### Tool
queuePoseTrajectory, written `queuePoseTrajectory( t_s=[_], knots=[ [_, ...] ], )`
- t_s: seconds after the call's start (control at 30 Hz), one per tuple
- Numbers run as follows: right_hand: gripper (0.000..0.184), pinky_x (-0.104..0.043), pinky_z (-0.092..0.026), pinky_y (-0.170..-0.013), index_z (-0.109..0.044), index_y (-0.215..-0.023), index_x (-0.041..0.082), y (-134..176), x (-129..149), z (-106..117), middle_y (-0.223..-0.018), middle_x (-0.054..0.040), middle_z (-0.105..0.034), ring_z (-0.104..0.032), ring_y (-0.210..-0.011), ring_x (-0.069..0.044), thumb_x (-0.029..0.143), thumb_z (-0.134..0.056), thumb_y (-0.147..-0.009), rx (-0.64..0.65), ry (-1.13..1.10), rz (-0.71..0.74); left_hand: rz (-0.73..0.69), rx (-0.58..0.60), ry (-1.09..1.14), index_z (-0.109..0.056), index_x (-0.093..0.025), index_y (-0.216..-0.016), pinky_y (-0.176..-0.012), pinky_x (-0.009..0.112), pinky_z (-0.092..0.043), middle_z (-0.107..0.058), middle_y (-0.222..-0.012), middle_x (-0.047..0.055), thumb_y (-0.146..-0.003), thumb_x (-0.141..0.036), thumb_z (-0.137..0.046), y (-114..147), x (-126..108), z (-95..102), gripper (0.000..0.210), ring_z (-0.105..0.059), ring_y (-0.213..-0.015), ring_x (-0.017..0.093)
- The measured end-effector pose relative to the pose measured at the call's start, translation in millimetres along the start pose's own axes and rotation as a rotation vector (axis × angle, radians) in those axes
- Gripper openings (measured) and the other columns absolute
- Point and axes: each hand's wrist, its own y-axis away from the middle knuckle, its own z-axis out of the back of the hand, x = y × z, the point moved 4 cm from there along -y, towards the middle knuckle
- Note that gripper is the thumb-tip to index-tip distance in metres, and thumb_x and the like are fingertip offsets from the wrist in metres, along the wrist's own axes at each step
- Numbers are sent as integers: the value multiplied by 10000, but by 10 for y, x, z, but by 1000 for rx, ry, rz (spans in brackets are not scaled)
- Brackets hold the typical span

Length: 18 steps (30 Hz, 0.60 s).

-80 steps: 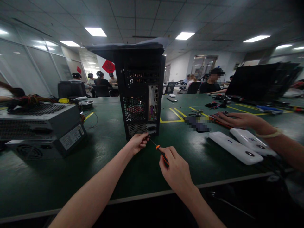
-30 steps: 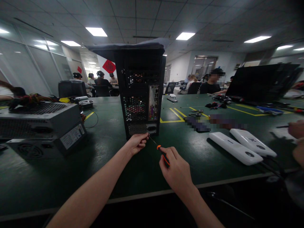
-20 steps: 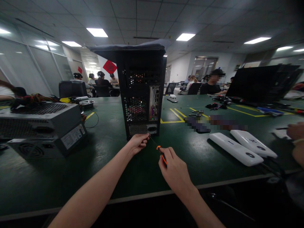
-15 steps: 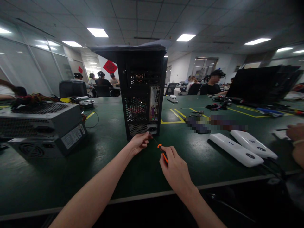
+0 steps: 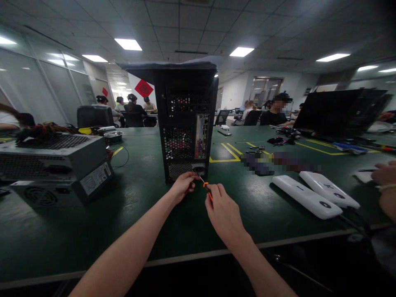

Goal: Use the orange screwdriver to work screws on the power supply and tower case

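A black computer case [image 5: 187,119] stands upright on the green table, its rear panel with vents and ports facing me. In my right hand [image 5: 224,212] is a screwdriver [image 5: 210,194] with an orange and black handle, its thin shaft angled up and left toward the bottom of the panel. My left hand [image 5: 183,186] is closed in a pinch at the screwdriver's tip, just below the power socket [image 5: 198,169]. What lies between those fingertips is too small to make out.
Two stacked power supplies [image 5: 93,178] with bundled cables sit at the left. To the right lie two white devices [image 5: 306,196], some tools [image 5: 256,149] and a black case [image 5: 332,109]. Another person's hand [image 5: 385,173] is at the right edge.
Both hands have shifted slightly. My right hand and the screwdriver have moved up and left, closer to my left hand and the case; the left hand stays pinched at the tip.
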Motion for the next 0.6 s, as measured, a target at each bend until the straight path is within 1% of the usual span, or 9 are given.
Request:
queuePoseTrajectory(
  t_s=[0.33, 0.5, 0.6],
  knots=[
    [171, -224, -392, -510, -447, -948, 166, -24, 28, -20, -855, -44, -487, -527, -685, -138, 134, -361, -803, 18, 15, -1, 2, 10, 2, -499, -143, -840, -357, 134, -235, -564, -790, 39, -718, -134, -467, 24, -19, -18, 126, -384, -421, 12],
    [187, -233, -408, -552, -440, -969, 163, -27, 37, -38, -871, -48, -488, -527, -718, -142, 126, -359, -805, -4, 8, 28, 8, 16, -27, -498, -148, -849, -366, 134, -242, -567, -806, 44, -736, -153, -447, 32, -20, -27, 124, -389, -424, 12],
    [182, -233, -406, -546, -442, -966, 164, -27, 34, -37, -867, -49, -490, -527, -717, -143, 132, -357, -808, -18, 10, 35, 4, 17, -42, -497, -147, -852, -372, 135, -248, -574, -808, 51, -735, -172, -461, 37, -14, -32, 125, -399, -434, 16]
  ],
)
